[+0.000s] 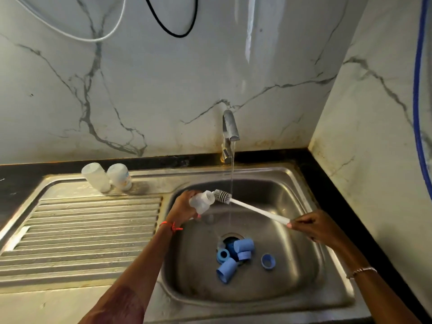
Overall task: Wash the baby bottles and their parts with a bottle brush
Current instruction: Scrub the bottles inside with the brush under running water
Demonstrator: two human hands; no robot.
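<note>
My left hand (183,206) grips a clear baby bottle (202,201) over the sink basin (292,199), its mouth turned to the right. My right hand (311,226) pinches the end of a white-handled bottle brush (253,209). The grey bristle head of the brush sits just outside the bottle's mouth, under the running water. Several blue caps and rings (236,257) lie around the drain, with one blue ring (268,261) apart to the right. Two clear bottles (106,177) stand upside down at the back of the drainboard.
A steel faucet (230,132) at the back runs a thin stream of water into the basin. The ribbed drainboard (88,230) stretches to the left. A marble wall closes the back and right side. A black counter edge runs round the sink.
</note>
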